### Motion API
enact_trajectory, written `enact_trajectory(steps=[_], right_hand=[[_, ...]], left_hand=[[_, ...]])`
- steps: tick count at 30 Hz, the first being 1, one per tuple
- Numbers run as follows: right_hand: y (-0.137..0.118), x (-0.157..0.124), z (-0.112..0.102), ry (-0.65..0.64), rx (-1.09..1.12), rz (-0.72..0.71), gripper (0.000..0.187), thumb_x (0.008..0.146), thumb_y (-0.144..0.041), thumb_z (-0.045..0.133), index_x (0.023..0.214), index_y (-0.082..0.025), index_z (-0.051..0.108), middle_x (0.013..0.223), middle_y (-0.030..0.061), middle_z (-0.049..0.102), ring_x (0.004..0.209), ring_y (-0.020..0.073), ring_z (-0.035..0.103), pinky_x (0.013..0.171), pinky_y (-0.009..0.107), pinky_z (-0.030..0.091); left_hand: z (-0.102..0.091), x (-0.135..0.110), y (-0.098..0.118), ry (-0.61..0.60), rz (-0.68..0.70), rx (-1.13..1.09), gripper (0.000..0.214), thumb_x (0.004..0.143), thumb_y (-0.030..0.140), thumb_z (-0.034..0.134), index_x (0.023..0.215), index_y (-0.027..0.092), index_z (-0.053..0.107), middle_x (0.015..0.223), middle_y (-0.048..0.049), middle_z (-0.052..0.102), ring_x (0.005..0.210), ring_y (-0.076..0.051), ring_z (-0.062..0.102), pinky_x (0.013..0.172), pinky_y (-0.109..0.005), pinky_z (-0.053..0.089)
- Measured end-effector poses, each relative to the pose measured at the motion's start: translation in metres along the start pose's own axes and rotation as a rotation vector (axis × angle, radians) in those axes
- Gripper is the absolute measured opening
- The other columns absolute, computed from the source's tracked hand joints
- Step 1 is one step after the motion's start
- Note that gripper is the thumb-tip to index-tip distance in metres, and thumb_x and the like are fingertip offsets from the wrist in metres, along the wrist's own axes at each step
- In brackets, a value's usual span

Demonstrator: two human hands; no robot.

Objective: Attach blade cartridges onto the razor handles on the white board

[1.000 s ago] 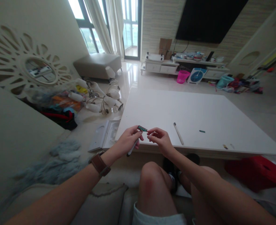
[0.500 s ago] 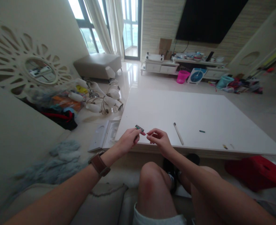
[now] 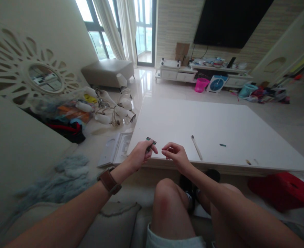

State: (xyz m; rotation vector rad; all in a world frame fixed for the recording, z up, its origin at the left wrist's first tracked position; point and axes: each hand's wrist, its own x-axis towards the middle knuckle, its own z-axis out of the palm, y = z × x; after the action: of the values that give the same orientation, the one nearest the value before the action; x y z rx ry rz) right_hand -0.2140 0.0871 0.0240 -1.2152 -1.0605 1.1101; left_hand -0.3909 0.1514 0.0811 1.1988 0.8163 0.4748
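My left hand point(image 3: 141, 156) is closed around the handle of a razor, whose dark green head point(image 3: 151, 140) sticks up above my fingers at the near edge of the white table point(image 3: 211, 120). My right hand point(image 3: 174, 154) hovers just to its right with thumb and fingers pinched together; whether anything small sits in them I cannot make out. The two hands are a finger's width apart. A white stick point(image 3: 196, 147) lies on the table to the right of my right hand, and a small green piece point(image 3: 222, 145) lies farther right.
An open white case point(image 3: 115, 150) lies on the floor left of the table. White lamp parts point(image 3: 113, 106) and bags clutter the floor at left. A red object point(image 3: 281, 189) sits low at right. My knees point(image 3: 167, 196) are under the table's edge.
The left hand has turned the razor and drawn it slightly left, so its head now points up and away from the right hand. My right hand has barely moved.
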Motion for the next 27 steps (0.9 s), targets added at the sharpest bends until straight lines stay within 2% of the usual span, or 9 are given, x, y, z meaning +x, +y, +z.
enact_trajectory(steps=[5, 12, 21, 27], right_hand=[[0.0024, 0.0002, 0.0001, 0.002, 0.008, -0.025, 0.019, 0.071, -0.031, 0.082, 0.078, -0.019, 0.069, 0.058, -0.0034, 0.059, 0.053, 0.0102, 0.051, 0.052, 0.024, 0.038], [0.0043, 0.0013, -0.0003, 0.012, 0.018, -0.039, 0.016, 0.071, -0.027, 0.082, 0.077, -0.019, 0.069, 0.057, -0.0038, 0.058, 0.052, 0.0092, 0.05, 0.05, 0.022, 0.037], [0.0054, 0.0013, 0.0004, -0.007, 0.012, -0.046, 0.018, 0.072, -0.03, 0.081, 0.079, -0.019, 0.069, 0.061, -0.0028, 0.059, 0.054, 0.0092, 0.05, 0.05, 0.023, 0.038], [0.0028, 0.0001, 0.0004, -0.008, 0.003, -0.038, 0.02, 0.074, -0.034, 0.08, 0.079, -0.018, 0.069, 0.06, -0.0025, 0.058, 0.054, 0.0088, 0.049, 0.05, 0.023, 0.037]], left_hand=[[0.0005, 0.0004, -0.0014, -0.008, -0.015, -0.023, 0.041, 0.087, 0.052, 0.044, 0.063, 0.019, 0.049, 0.043, 0.0077, 0.027, 0.038, -0.006, 0.021, 0.038, -0.019, 0.016], [0.0007, 0.0014, -0.0005, -0.017, -0.044, -0.056, 0.037, 0.088, 0.048, 0.043, 0.065, 0.019, 0.044, 0.045, 0.0077, 0.028, 0.039, -0.006, 0.019, 0.037, -0.018, 0.015], [0.0018, -0.0014, 0.0007, -0.013, -0.022, 0.007, 0.04, 0.089, 0.048, 0.04, 0.064, 0.018, 0.048, 0.044, 0.0078, 0.026, 0.039, -0.006, 0.019, 0.037, -0.017, 0.014], [0.002, -0.0009, 0.0013, -0.006, 0.029, 0.029, 0.036, 0.091, 0.045, 0.039, 0.08, 0.016, 0.057, 0.045, 0.0088, 0.026, 0.039, -0.007, 0.02, 0.036, -0.017, 0.017]])
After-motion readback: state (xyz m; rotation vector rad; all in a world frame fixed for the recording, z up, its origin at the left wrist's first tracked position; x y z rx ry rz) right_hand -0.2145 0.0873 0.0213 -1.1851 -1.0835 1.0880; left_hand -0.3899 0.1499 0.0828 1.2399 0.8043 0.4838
